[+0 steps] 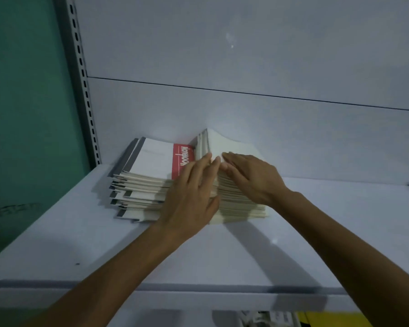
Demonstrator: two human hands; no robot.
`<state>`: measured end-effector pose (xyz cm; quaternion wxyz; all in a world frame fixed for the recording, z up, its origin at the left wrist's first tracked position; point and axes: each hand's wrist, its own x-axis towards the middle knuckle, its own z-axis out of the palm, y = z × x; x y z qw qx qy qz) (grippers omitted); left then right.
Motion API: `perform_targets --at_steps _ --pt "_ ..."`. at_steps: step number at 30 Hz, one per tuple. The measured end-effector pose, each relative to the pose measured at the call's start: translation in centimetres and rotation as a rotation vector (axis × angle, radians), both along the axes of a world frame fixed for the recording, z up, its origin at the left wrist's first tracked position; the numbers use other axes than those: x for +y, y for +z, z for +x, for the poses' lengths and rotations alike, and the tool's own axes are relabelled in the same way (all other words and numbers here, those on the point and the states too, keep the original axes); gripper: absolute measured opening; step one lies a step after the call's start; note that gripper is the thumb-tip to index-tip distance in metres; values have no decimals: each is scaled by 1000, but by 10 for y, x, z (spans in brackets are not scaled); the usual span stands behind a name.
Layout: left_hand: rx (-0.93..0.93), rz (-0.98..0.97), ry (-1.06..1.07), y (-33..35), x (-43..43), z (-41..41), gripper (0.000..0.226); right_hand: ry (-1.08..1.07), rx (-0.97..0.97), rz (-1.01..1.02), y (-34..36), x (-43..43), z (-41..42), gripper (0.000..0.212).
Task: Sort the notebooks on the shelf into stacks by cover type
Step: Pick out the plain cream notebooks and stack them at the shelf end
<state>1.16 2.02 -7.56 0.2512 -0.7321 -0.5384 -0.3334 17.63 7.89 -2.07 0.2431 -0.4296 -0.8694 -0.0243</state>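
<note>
- Grey spines and white covers mark the left stack, which lies ragged-edged on the shelf near the slotted upright.
- The red band on its top cover carries the word "Notebook" in white, turned sideways. No other writing is legible.
- Left hand: grip wide, fingers straight against the left flank and top edge of the right stack, holding nothing.
- Right stack: plain cream covers, set just beside the left stack, with the top copies bowed upward at the rear.
- Right hand: grip wide, palm down on the stack top, fingertips meeting those of the left hand.
- Assessment: the step in hand appears to be squaring the cream stack. Recommend pressing the top flat while pushing the flank true, and keeping it apart from the banded stack. The ragged left stack should be aligned afterwards.
</note>
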Motion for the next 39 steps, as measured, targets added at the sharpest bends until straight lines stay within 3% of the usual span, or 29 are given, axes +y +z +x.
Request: perform_targets --at_steps 4,7,9,12,14,17,19,22,26,31,34,36,39 --pt "126 28 17 -10 1 -7 75 -75 -104 49 -3 -18 10 70" --pt "-6 -33 -97 -7 -2 -6 71 -86 -116 172 -10 -28 19 52" --pt "-236 -98 -200 -3 -7 -2 65 -53 -91 191 -14 -33 27 47" --pt "-484 -19 -259 3 -17 6 53 -19 -77 200 -18 -39 40 48" --pt "-823 -62 -286 16 -27 19 36 -16 35 228 -18 -45 47 50" --pt "-1600 -472 -465 49 -36 37 25 26 131 377 -13 -56 51 45" --pt "-1789 -755 -558 67 -41 46 36 92 88 471 -16 -62 49 48" --pt "-1762 -868 -511 71 -47 56 36 202 -54 499 -30 -71 43 47" --pt "-1746 -722 -370 64 -55 57 22 329 -144 290 -27 -63 47 67" --pt "-1776 -608 -283 72 -69 33 17 422 162 150 -4 -45 39 66" --pt "-1819 -542 -260 75 -80 7 21 261 351 18 3 -22 24 54" --pt "-1845 -498 -266 77 -86 -9 27 133 254 -53 1 -6 16 51" --pt "-1876 -476 -306 75 -90 -26 33 37 -83 -67 -2 -6 12 65"
